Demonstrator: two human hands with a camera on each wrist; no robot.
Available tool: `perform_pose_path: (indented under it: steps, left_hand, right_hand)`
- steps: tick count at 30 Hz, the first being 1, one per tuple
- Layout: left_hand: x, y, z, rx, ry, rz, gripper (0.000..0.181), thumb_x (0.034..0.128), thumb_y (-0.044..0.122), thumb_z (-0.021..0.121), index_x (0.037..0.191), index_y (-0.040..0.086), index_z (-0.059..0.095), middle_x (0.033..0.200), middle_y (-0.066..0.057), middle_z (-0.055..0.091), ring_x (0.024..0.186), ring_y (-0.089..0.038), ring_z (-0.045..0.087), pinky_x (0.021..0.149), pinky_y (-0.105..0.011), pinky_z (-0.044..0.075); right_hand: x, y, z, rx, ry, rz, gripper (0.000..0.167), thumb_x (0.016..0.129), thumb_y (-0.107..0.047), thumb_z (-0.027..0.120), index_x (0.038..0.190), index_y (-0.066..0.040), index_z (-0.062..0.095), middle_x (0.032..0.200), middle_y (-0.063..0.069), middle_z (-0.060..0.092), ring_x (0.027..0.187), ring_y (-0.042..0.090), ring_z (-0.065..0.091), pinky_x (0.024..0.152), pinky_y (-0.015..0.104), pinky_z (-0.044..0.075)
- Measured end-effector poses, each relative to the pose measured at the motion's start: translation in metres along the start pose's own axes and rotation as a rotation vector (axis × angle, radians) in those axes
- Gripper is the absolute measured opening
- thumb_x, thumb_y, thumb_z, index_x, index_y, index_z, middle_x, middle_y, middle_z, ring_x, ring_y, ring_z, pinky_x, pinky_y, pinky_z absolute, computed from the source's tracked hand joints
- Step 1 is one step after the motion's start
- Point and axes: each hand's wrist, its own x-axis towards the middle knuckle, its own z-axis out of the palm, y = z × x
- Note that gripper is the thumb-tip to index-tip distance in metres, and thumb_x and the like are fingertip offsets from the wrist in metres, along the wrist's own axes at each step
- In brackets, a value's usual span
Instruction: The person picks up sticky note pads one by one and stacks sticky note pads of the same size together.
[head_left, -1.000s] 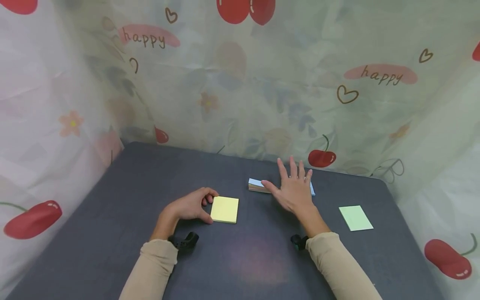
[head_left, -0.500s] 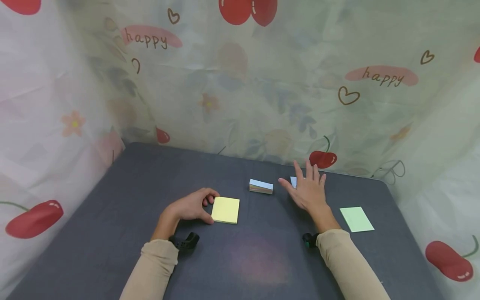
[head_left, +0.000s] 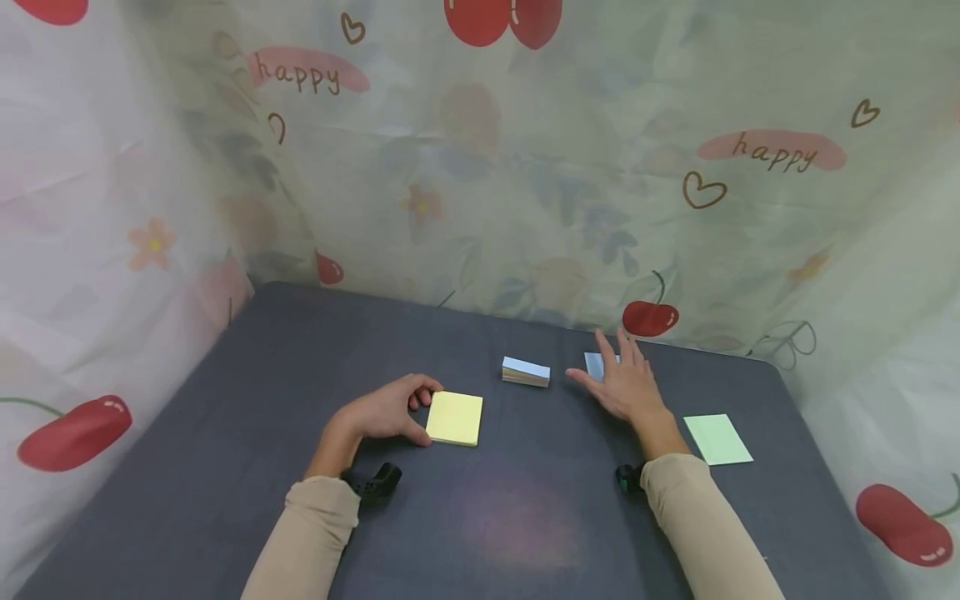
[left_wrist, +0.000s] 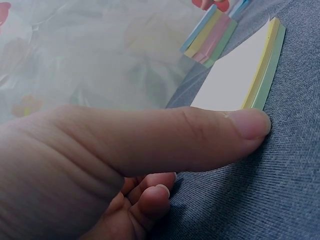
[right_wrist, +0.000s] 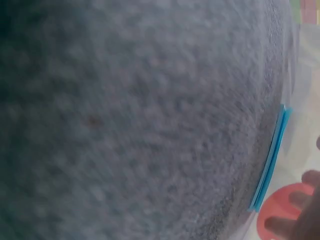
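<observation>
A square yellow sticky note pad [head_left: 455, 418] lies on the dark table. My left hand [head_left: 390, 408] pinches it at its left end, thumb at the near corner and index finger at the far corner. In the left wrist view the thumb [left_wrist: 200, 137] covers one corner of the pad [left_wrist: 235, 75], which shows a green layer under the yellow. My right hand [head_left: 628, 387] spreads its fingers over a light blue sticky note pad [head_left: 593, 365], hiding much of it. The right wrist view shows that blue pad [right_wrist: 270, 157] edge-on; whether the fingers touch it I cannot tell.
Between the hands, farther back, sits a narrow block of sticky notes [head_left: 526, 372] with a blue top and coloured layers below. A light green pad [head_left: 717, 439] lies right of the right forearm. A printed curtain [head_left: 480, 167] hangs behind the table [head_left: 540, 492].
My right hand has moved right, off the narrow block and over the blue pad, its fingers now less widely spread. The left hand stays at the yellow pad.
</observation>
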Motion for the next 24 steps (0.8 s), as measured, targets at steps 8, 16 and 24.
perform_pose_path:
  steps: [8,16,24]
  left_hand:
    - [0.001,0.001,0.001,0.0,0.001,0.006,0.075,0.0747,0.013,0.091,0.139,0.012,0.053,0.113,-0.005,0.052,0.102,-0.021,0.046,0.09,-0.037,0.04]
    - [0.001,0.004,-0.001,0.006,0.008,0.012,0.074,0.0746,0.012,0.091,0.139,0.012,0.053,0.112,-0.005,0.052,0.102,-0.021,0.046,0.09,-0.037,0.04]
    - [-0.001,0.002,0.0,0.005,0.006,0.022,0.074,0.0753,0.012,0.091,0.139,0.011,0.053,0.112,-0.006,0.052,0.101,-0.021,0.046,0.09,-0.037,0.039]
  right_hand:
    - [0.002,0.01,-0.004,0.101,-0.115,-0.024,0.111,0.089,-0.073,0.059,0.165,-0.01,0.009,0.169,0.027,0.009,0.153,0.054,0.012,0.12,0.07,0.018]
    - [0.003,0.015,-0.015,0.129,-0.219,-0.001,0.118,0.084,-0.066,0.07,0.164,-0.007,0.008,0.166,0.031,0.011,0.15,0.056,0.015,0.117,0.073,0.021]
    - [0.002,0.018,-0.023,0.083,-0.296,-0.028,0.11,0.083,-0.053,0.076,0.162,-0.006,0.017,0.162,0.033,0.02,0.146,0.055,0.02,0.115,0.072,0.026]
